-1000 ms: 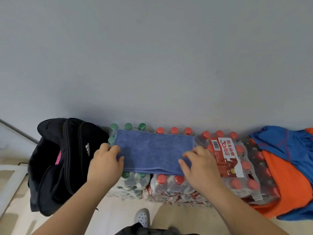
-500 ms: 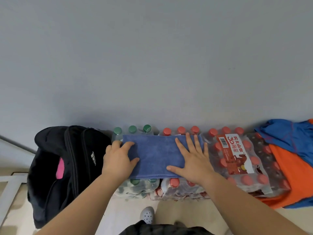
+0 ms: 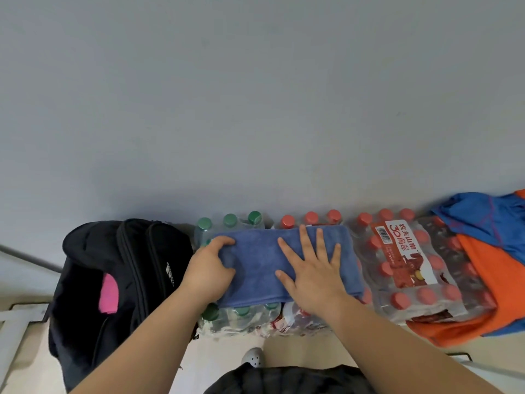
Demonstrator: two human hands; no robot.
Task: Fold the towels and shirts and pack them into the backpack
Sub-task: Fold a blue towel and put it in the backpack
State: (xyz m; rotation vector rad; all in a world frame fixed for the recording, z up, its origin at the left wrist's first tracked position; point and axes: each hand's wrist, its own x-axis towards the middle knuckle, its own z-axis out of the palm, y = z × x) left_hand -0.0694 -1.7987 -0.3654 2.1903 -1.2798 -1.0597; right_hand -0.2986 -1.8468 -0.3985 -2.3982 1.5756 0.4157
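Blue towel [image 3: 255,263]: folded strip lying across shrink-wrapped bottle packs [image 3: 412,282], close to the wall [image 3: 255,109]; left hand [image 3: 208,268] grips its left end, fingers curled round the cloth; right hand [image 3: 312,271] lies flat, fingers straight and spread, pressing the middle. Step, as judged: fold the left end over; use the right palm as the crease line; match edges before letting go, since the caps beneath are bumpy. Room: black backpack [image 3: 113,265] just left; blue and orange shirts [image 3: 497,280] heaped right; wall behind.

Left hand [image 3: 210,265] curled; right hand [image 3: 312,270] flat, palm down.
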